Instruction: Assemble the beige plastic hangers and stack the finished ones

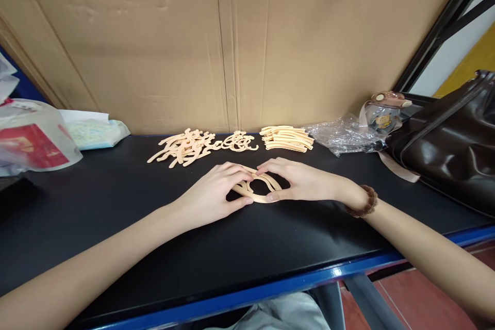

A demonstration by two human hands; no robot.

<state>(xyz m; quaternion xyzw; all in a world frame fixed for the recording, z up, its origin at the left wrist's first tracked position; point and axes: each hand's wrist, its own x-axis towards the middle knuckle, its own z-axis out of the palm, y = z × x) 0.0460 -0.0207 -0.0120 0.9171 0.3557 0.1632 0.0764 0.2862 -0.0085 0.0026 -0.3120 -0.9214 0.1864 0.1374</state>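
Note:
Curved beige plastic hanger pieces (pixel 262 198) lie low over the table in front of me, forming an oval loop. My left hand (pixel 214 191) grips their left side, thumb on the near edge and fingers over the far edge. On the right side, my right hand (pixel 299 180) pinches the same pieces between thumb and fingers. The fingers partly hide the joints. Beyond my hands are a heap of beige forked arms (pixel 185 147), a small pile of beige hooks (pixel 237 141) and a stack of curved beige bars (pixel 286 138).
Crumpled clear plastic wrap (pixel 344 135) lies beside a clear round container (pixel 382 113) and a dark brown leather bag (pixel 444 139) on the right. At left are a white-and-red plastic bag (pixel 38 134) and a soft packet (pixel 96 133). A cardboard wall (pixel 154 46) backs the black table (pixel 247 252).

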